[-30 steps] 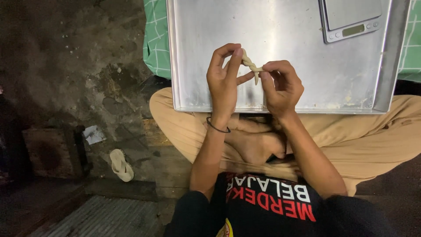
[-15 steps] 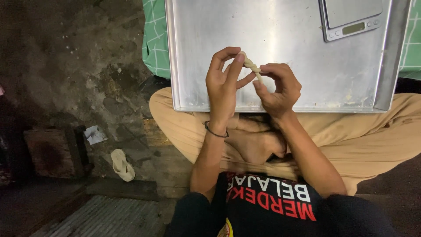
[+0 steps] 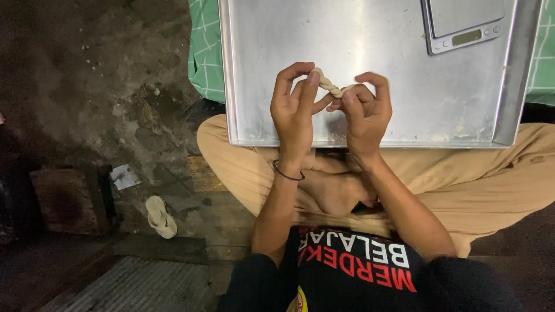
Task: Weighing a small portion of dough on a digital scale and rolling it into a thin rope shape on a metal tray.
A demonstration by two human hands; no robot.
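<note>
Far to my left a pale sandal [image 3: 160, 216] lies on the dark floor, with a scrap of paper [image 3: 124, 176] just beyond it. My left hand [image 3: 295, 112], a thin dark band [image 3: 287, 172] on its wrist, is raised over the near edge of the metal tray [image 3: 370, 46], and its fingertips pinch the left end of a small twisted strip of dough [image 3: 329, 86]. The dough hangs between my two hands, above the tray and not touching it. My right hand [image 3: 365, 112] pinches the strip's right end, fingers pressed together. Farther right, at the tray's far corner, sits a small digital scale [image 3: 468, 23]. A green checked cloth [image 3: 203, 52] lies under the tray.
</note>
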